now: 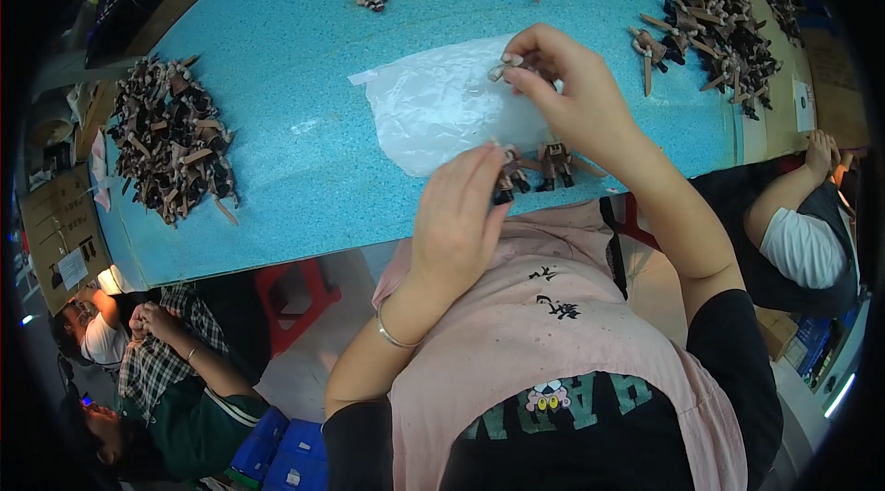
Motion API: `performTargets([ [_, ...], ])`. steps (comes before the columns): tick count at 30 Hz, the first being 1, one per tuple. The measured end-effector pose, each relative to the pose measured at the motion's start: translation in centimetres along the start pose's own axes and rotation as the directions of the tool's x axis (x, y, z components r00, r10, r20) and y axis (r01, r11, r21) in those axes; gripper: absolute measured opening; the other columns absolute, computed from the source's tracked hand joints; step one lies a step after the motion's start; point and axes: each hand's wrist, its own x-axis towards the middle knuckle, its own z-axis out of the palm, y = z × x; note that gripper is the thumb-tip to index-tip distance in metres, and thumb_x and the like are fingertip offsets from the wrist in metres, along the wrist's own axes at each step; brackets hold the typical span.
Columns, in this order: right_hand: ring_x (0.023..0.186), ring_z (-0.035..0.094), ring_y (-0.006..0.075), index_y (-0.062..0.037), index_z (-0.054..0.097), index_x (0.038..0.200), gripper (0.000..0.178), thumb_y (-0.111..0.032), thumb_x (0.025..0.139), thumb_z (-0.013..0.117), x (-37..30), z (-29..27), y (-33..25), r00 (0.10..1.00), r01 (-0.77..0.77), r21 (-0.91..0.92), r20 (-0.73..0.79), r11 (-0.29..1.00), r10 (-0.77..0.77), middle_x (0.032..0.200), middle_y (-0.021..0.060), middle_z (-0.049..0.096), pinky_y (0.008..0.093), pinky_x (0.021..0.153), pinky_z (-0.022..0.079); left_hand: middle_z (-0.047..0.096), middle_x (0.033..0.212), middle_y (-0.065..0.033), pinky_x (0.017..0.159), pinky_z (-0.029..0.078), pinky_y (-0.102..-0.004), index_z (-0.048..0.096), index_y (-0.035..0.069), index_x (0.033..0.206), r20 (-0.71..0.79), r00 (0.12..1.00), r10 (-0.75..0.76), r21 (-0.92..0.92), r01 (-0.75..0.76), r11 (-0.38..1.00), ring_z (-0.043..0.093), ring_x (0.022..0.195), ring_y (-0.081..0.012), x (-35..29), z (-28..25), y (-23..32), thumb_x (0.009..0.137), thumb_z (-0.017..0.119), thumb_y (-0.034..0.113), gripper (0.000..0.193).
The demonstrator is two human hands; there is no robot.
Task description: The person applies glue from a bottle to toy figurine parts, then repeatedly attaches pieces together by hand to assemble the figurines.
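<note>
Left hand: a small brown figurine is gripped at the blue table edge. Right hand: a clear plastic bag is pinched.

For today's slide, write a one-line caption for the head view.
Right hand pinches a clear bag while the left hand holds a small figure over a blue table.

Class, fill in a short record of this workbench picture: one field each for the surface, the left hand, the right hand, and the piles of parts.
Surface: blue speckled table
Left hand: on a small dark figure at the table's near edge
Right hand: pinching a clear plastic bag by its top
Beside it: a second small figure
Piles: left heap of figures; far-right heap
</note>
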Motion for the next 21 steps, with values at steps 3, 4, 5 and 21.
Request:
performTargets([
  [3,0.074,0.057,0.0101,0.0010,0.063,0.101,0.019,-0.014,0.091,0.058,-1.6,-0.9,-0.2,0.990,-0.136,0.330,0.081,0.934,0.116,0.088,0.0045,0.063,0.0247,0.068,0.048,0.056,0.122,-0.0199,0.096,0.043,-0.0413,0.051,-0.003,0.125,-0.020,0.998,-0.068,-0.021,0.067,0.998,0.055,0.112,-0.0363,-0.6,-1.7,-0.2,0.069,0.072,-0.002,0.060],
  [4,0.074,0.057,0.0101,0.0010,0.063,0.101,0.019,-0.014,0.091,0.058,-2.1,-1.1,-0.3,0.989,-0.143,0.332,0.083,0.933,0.122,0.088,0.0045,0.063,0.0247,0.068,0.048,0.056,0.122,-0.0202,0.094,0.044,-0.0410,0.051,-0.002,0.124,-0.029,0.995,-0.099,-0.025,0.098,0.995,0.055,0.110,-0.0363,-0.8,-2.4,-0.1,0.070,0.072,0.000,0.057],
  [5,0.076,0.056,0.0097,0.0013,0.063,0.104,0.021,-0.015,0.094,0.054,-2.7,-1.3,-0.5,0.976,-0.212,0.364,0.134,0.907,0.174,0.087,0.0034,0.062,0.0236,0.069,0.047,0.056,0.122,-0.0204,0.092,0.046,-0.0407,0.052,-0.002,0.122,-0.038,0.991,-0.131,-0.028,0.130,0.991,0.056,0.108,-0.0364,-1.1,-3.1,0.0,0.071,0.073,0.003,0.055],
  [21,0.084,0.061,0.0246,0.0022,0.063,0.101,0.020,-0.003,0.082,0.063,-8.7,3.4,-1.5,0.954,0.054,0.184,0.282,0.982,-0.105,0.101,0.0131,0.058,0.0316,0.071,0.049,0.060,0.111,-0.0145,0.085,0.050,-0.0333,0.058,0.000,0.115,0.077,0.933,-0.350,-0.333,0.355,0.874,0.061,0.098,-0.0252,-3.0,-3.3,0.0,0.071,0.075,0.004,0.047],
])
